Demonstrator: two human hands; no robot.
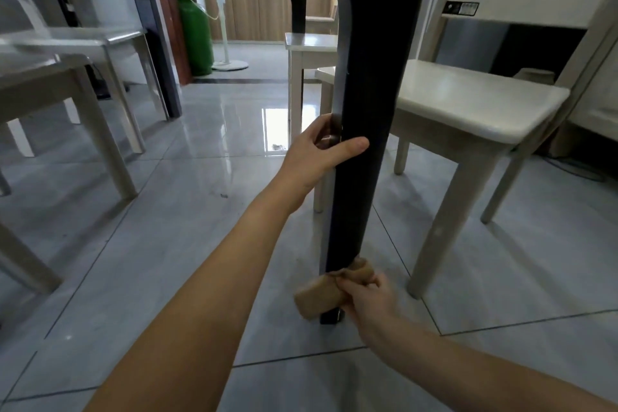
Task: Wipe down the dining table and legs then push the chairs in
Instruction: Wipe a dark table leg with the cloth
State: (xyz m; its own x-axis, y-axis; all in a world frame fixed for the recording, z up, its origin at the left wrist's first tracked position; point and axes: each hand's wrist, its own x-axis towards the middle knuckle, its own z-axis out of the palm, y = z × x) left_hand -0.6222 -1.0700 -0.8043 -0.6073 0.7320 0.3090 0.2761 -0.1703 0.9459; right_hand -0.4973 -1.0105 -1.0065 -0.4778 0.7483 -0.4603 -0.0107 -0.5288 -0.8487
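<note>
The left hand has its fingers clamped round the dark table leg, and the right hand has fingers pinching a tan cloth at its foot. Leg-wiping, I'd say. Next come any remaining legs, then pushing in the white chair.

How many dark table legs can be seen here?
3: the near leg in the middle, a far leg just left of it, a third leg further left. A fourth may be hidden.
</note>
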